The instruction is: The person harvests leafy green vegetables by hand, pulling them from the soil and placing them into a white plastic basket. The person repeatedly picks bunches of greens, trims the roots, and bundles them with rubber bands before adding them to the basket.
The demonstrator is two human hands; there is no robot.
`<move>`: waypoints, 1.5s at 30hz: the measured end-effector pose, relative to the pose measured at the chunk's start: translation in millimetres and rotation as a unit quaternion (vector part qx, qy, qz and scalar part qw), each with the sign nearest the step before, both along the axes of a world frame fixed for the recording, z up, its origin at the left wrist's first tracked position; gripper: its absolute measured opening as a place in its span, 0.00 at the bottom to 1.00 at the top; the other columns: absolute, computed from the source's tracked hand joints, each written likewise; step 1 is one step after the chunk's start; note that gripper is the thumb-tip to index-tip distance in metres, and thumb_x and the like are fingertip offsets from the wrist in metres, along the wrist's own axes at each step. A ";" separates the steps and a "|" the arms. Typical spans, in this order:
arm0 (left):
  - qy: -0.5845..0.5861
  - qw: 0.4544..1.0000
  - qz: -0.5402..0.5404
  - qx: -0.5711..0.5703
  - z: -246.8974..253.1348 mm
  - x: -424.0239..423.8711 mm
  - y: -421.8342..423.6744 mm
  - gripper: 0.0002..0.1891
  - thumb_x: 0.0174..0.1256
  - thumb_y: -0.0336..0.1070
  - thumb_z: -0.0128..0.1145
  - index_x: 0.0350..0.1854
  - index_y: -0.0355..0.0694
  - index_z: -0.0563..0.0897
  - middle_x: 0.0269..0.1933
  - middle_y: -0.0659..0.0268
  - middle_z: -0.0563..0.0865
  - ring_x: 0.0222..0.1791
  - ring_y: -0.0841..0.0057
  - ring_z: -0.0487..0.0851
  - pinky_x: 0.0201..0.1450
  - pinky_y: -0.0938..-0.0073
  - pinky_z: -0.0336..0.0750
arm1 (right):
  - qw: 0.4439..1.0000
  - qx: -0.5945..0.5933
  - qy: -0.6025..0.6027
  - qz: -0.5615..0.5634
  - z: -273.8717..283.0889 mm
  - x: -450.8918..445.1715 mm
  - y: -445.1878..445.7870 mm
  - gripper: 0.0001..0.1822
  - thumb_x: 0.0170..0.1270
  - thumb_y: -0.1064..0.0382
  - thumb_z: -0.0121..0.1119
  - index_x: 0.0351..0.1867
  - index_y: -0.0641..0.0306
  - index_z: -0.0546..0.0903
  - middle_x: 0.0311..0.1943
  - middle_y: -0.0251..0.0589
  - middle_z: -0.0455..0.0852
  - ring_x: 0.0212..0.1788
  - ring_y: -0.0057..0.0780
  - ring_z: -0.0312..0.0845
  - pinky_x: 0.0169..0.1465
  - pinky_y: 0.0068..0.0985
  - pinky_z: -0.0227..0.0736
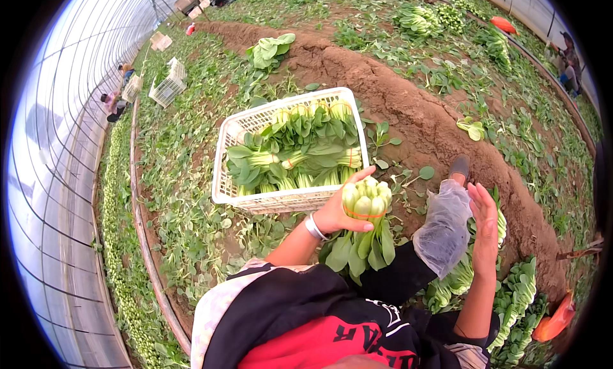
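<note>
My left hand (344,210), with a silvery bracelet on its wrist, grips a bundle of leafy greens (368,201) bound with an orange-red band. The pale stem ends point up and the leaves hang down. My right hand (484,220) is raised to the right of the bundle, fingers extended, holding nothing. Just beyond my left hand, a white plastic crate (282,199) holds several banded bundles of the same greens (306,158). More greens (515,302) lie in a row on the ground beside my right forearm.
A ridge of bare soil (383,81) curves past the crate. My plastic-wrapped lower leg (443,230) is between my hands. Other crates (168,84) stand at the upper left. People work at the far left and right edges. Orange bags (555,318) lie on the right.
</note>
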State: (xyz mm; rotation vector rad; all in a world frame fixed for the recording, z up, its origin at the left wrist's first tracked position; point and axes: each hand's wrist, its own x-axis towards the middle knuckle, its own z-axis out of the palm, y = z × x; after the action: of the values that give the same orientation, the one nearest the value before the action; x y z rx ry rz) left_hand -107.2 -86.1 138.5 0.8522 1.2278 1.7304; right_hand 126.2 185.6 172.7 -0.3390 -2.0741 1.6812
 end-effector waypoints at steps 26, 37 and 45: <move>0.257 0.596 0.507 -0.567 -196.0 -502.7 -189.4 0.42 0.63 0.60 0.72 0.71 0.31 0.81 0.70 0.39 0.82 0.71 0.46 0.80 0.75 0.56 0.72 | 0.777 0.046 -0.626 -0.048 -171.7 217.9 26.7 0.18 0.74 0.52 0.67 0.54 0.63 0.89 0.43 0.50 0.93 0.47 0.46 0.91 0.54 0.38 0.82; 0.472 0.719 0.032 -0.510 -110.8 -139.8 -163.8 0.18 0.52 0.30 0.64 0.49 0.40 0.85 0.49 0.46 0.88 0.54 0.40 0.84 0.59 0.48 0.79 | 0.831 0.085 -0.545 -0.071 -181.7 199.5 21.5 0.22 0.72 0.48 0.67 0.58 0.60 0.87 0.52 0.48 0.92 0.55 0.50 0.87 0.59 0.41 0.81; 0.619 0.540 -0.063 -0.566 -160.7 -187.9 -128.8 0.09 0.64 0.38 0.73 0.38 0.37 0.91 0.38 0.42 0.91 0.44 0.42 0.90 0.49 0.46 0.82 | 0.768 -0.019 -0.564 -0.302 -324.6 233.3 -18.8 0.17 0.68 0.48 0.66 0.47 0.56 0.93 0.43 0.47 0.95 0.47 0.45 0.92 0.54 0.38 0.84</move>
State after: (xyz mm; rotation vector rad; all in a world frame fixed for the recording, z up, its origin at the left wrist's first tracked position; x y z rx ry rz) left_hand -295.0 -214.9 -22.3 1.1607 2.5464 -0.4039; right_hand 359.5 166.8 -151.9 -2.2028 -2.1543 1.1354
